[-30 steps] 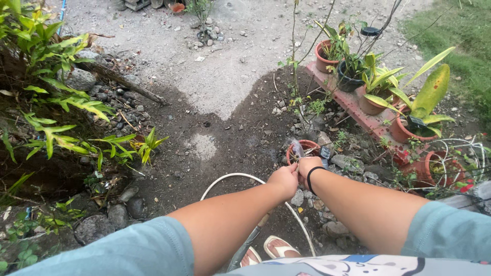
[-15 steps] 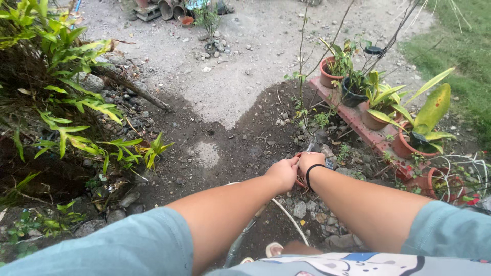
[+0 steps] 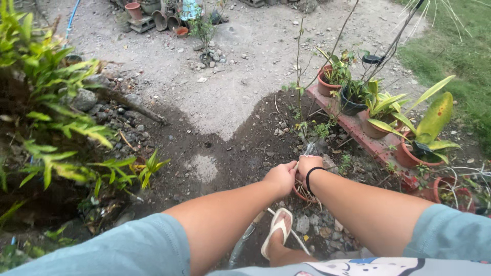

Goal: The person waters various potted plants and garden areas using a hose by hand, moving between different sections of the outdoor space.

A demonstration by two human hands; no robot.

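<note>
Head view: dark wet soil (image 3: pixel 240 148) ahead, potted plants (image 3: pixel 378 110) along a red plank at right; left hand (image 3: pixel 281 177) and right hand (image 3: pixel 308 166) both closed on the hose end (image 3: pixel 302 156) over a small clay pot (image 3: pixel 302 192); best kept low, spray gentle

Hose (image 3: pixel 244 240) end, spraying
Pale hose runs up from bottom centre between the arms; spray (image 3: pixel 308 148) fans over wet soil above a clay pot (image 3: pixel 303 193).
</note>
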